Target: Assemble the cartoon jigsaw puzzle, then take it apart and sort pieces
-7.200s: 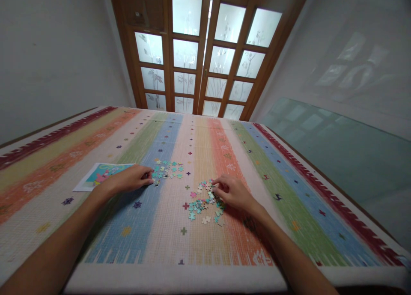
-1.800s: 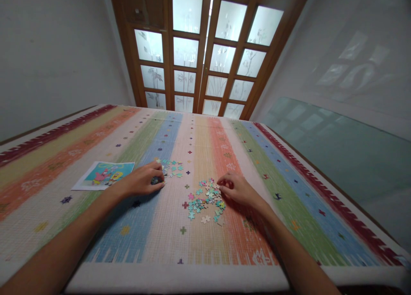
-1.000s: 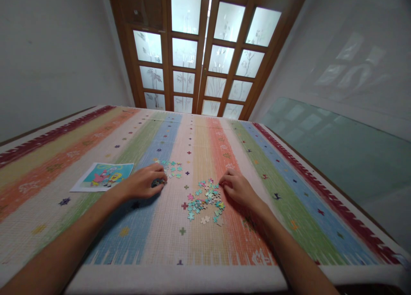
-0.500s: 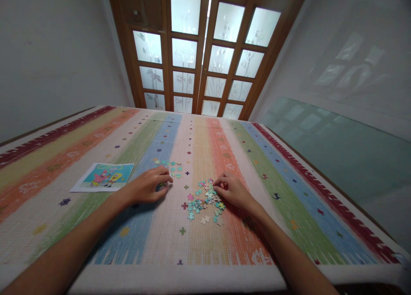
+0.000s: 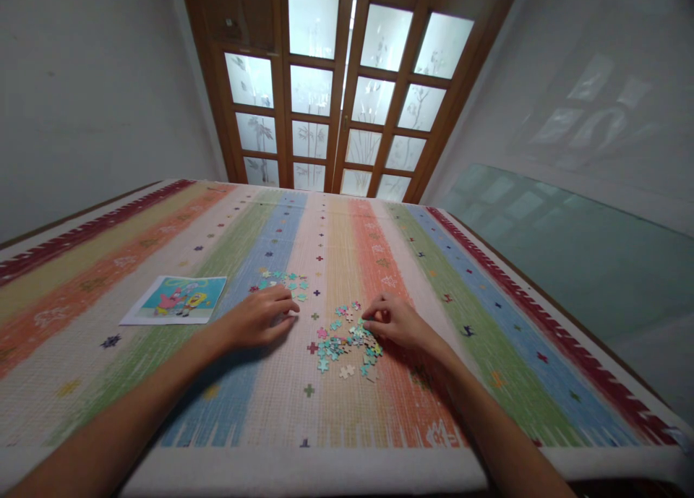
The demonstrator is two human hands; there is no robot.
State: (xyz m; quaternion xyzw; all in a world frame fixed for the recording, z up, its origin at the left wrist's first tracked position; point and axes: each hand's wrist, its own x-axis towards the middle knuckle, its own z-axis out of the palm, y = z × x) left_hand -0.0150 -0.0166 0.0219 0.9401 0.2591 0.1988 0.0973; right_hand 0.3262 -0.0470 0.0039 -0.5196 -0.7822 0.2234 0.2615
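Note:
My left hand [image 5: 265, 316] hovers low over the blue and pale stripes, thumb and fingers apart, with nothing visible between them. Just beyond it lies a loose group of mostly teal jigsaw puzzle pieces [image 5: 293, 277], partly hidden by the fingers. At the right edge of a scattered pile of jigsaw puzzle pieces [image 5: 336, 346], my right hand [image 5: 395, 321] has thumb and forefinger pinched together. Whatever sits between those fingertips is too small to make out. The pile mixes teal, pink, yellow and pale pieces, some overlapping.
A printed cartoon picture [image 5: 181, 298] lies flat to the left of my left hand. Striped cloth [image 5: 282, 411] covers the table. Behind it stand wooden doors [image 5: 336, 86] with frosted panes, and a greenish glass panel [image 5: 575, 245] leans along the right wall.
My left hand has shifted slightly right toward the pile, its fingers spreading, and a reddish puzzle piece now shows behind it. My right hand has moved slightly right, still pinched.

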